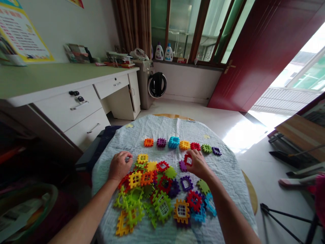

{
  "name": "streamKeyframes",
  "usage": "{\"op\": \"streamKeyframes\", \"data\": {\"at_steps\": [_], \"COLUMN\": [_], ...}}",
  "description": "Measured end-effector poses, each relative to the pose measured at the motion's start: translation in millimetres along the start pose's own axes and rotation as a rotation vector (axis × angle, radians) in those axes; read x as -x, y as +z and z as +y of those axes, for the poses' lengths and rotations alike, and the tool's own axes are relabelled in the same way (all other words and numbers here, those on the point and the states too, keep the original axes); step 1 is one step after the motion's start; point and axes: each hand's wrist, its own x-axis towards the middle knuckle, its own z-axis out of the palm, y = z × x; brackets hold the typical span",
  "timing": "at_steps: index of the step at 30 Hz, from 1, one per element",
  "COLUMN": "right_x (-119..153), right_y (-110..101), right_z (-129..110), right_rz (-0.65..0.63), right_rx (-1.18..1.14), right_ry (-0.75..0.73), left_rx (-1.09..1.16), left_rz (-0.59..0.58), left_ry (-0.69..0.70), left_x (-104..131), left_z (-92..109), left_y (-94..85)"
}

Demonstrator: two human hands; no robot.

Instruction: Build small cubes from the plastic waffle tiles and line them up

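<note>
Near the middle of the cloth, my right hand (pixel 198 163) pinches a red square block (pixel 188 159), just above a small purple block (pixel 182 165). My left hand (pixel 121 166) hovers at the left edge of the block pile with fingers curled; whether something small is between them is unclear. Loose blocks in yellow, green, red, purple and blue, such as a green windowed one (pixel 163 206), lie between my forearms. Beyond my hands runs a row: orange (pixel 148 142), purple (pixel 161 142), blue (pixel 174 142), yellow (pixel 185 145), red (pixel 195 146), green (pixel 206 148) and dark purple (pixel 216 151).
A pale blue cloth (pixel 109 157) covers the round table. A desk (pixel 76 76) with drawers stands at the left, a washing machine (pixel 146 83) behind, and a red door (pixel 236 54) at the back right. A black tripod leg (pixel 281 215) is on the floor at right.
</note>
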Motion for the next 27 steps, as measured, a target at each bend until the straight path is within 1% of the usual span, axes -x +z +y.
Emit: {"op": "streamKeyframes", "data": {"at_steps": [2, 3, 5, 8, 11, 13, 19, 21, 24, 27], "right_x": [-12.1, -19.2, -34.3, -56.2, -72.0, -77.8, -80.3, -78.7, -69.6, -44.3], "right_y": [-13.0, -19.3, -29.7, -36.7, -35.0, -30.7, -17.1, -17.9, -26.3, -35.9], "right_z": [28.8, 42.2, 63.7, 80.4, 83.4, 82.7, 82.8, 82.6, 82.3, 83.7], "right_rz": [0.058, 0.062, 0.036, -0.042, -0.117, -0.14, -0.172, -0.159, -0.117, 0.008], "right_rx": [0.049, 0.069, 0.079, 0.123, 0.178, 0.186, 0.182, 0.174, 0.157, 0.067], "right_ry": [0.067, 0.108, 0.161, 0.179, 0.17, 0.158, 0.155, 0.163, 0.186, 0.181], "left_rx": [0.003, 0.006, 0.012, 0.014, 0.011, 0.009, 0.004, 0.003, 0.001, -0.004], "left_rz": [-0.001, -0.002, -0.012, -0.017, -0.013, -0.013, -0.009, -0.005, 0.0, -0.005], "left_ry": [0.009, 0.013, 0.017, 0.009, -0.003, -0.003, -0.002, -0.009, -0.014, -0.006], "left_x": [-0.3, -0.4, -0.8, -1.1, -1.2, -1.3, -2.0, -2.0, -1.7, -1.3], "left_z": [-1.3, -1.7, -2.2, -1.5, 0.1, 0.6, -0.8, -0.8, -0.7, -1.5], "left_y": [0.4, 0.5, 0.7, 0.2, -1.1, -1.8, -1.3, -0.7, -0.1, 0.3]}}
